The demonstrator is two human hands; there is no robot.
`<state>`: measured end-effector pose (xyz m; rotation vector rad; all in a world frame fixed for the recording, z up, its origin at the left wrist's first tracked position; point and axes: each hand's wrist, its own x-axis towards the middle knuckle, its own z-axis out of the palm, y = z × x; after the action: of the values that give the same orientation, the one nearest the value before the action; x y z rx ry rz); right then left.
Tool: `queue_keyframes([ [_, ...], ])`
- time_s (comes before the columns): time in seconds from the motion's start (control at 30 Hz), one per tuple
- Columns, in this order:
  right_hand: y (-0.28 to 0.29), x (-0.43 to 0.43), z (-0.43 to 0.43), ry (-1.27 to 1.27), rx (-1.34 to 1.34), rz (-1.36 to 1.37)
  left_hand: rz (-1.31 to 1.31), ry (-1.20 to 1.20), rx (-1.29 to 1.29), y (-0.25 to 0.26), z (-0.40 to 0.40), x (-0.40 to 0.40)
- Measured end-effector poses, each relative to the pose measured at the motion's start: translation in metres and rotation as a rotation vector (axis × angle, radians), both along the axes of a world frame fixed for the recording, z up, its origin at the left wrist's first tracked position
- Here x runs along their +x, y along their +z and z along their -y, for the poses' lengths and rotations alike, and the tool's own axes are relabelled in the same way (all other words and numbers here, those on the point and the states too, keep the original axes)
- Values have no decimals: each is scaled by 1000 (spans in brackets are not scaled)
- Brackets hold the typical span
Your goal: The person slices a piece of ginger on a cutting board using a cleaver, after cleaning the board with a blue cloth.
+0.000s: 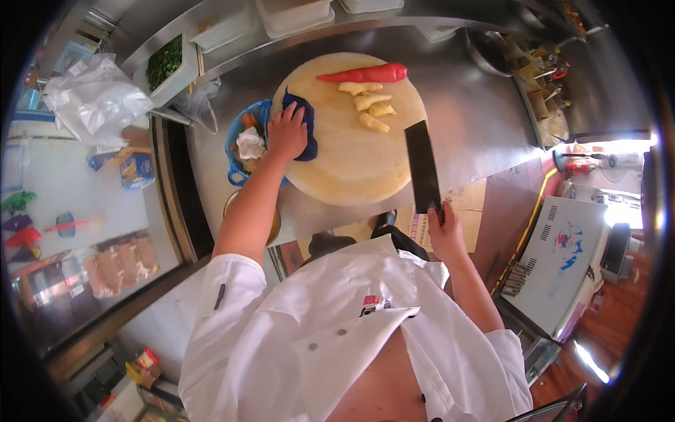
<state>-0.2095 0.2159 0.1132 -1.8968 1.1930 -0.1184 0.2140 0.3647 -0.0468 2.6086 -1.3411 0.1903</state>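
Note:
My left hand (288,130) lies on a dark blue cloth (307,142) at the left rim of a round cutting board (348,163); how firmly its fingers grip the cloth cannot be told. My right hand (445,228) is closed around the handle of a cleaver (423,169), whose broad dark blade points away from me beside the board's right edge. On the board's far part lie a red pepper (364,73) and several pieces of peeled ginger (373,100). A blue plastic basket (231,142) with scraps and crumpled white tissue stands against the board's left side.
A metal bowl (273,227) is partly under my left forearm. Beyond the board runs a steel counter (474,105) with a raised shelf. A white container of chopped greens (164,63) and a plastic bag (95,100) are at the far left. A wok (488,53) sits at far right.

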Motion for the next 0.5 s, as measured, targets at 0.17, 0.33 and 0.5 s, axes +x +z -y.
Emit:
queue_keyframes([
  [0.17, -22, -69, 64, -26, 54, 23, 74, 196, -9, -6, -10, -50],
  [0.33, -18, -112, 123, -48, 53, 29, 111, 419, -101, -6, -4, -129],
  [0.5, -15, -136, 163, -72, 81, 131, 81, 650, -123, -17, 21, -244],
])
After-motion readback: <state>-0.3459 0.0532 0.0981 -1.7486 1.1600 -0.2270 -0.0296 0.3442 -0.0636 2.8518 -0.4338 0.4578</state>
